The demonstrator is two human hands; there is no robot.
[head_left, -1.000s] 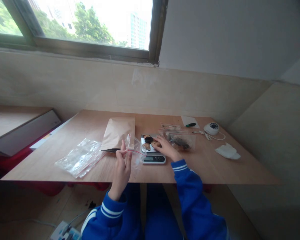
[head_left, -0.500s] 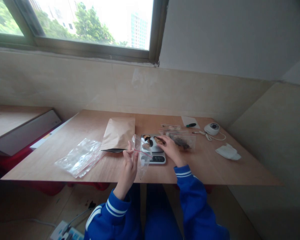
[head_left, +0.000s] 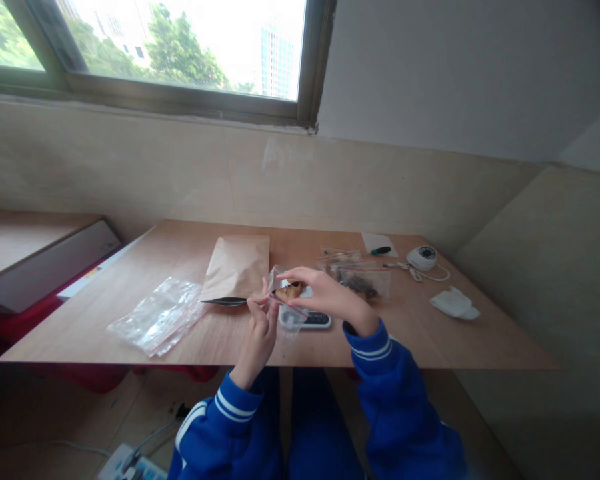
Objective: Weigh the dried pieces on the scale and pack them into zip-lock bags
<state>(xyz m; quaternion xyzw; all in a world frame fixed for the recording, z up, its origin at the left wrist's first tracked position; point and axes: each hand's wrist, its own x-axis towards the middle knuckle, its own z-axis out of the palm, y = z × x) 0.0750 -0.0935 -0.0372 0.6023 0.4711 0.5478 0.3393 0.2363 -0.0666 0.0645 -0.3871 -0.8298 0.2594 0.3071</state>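
My left hand (head_left: 258, 333) pinches the rim of a clear zip-lock bag (head_left: 291, 317), its red-lined mouth turned towards the right. At that mouth, my right hand (head_left: 330, 293) grips a curled, yellow-brown dried piece (head_left: 291, 291) with dark edges between thumb and fingers. Whether the piece is inside the bag or just at its opening I cannot tell. Beneath both hands is a white kitchen scale (head_left: 321, 321), its dark display partly showing; the hand and bag cover most of its plate. A brown kraft paper bag (head_left: 237, 267), dark inside its open end, lies beside my left hand.
Flat clear zip-lock bags (head_left: 157, 317) lie on the left of the wooden table (head_left: 380, 347). Filled bags of dark dried material (head_left: 357, 283) sit right of the scale. Further right are a green-and-black marker (head_left: 381, 251) on paper, a white camera (head_left: 423, 257) with cable, and a crumpled white tissue (head_left: 454, 304).
My right hand has moved left from the scale's plate to the bag's mouth, carrying the dried piece. My left hand stays nearly in place with the bag.
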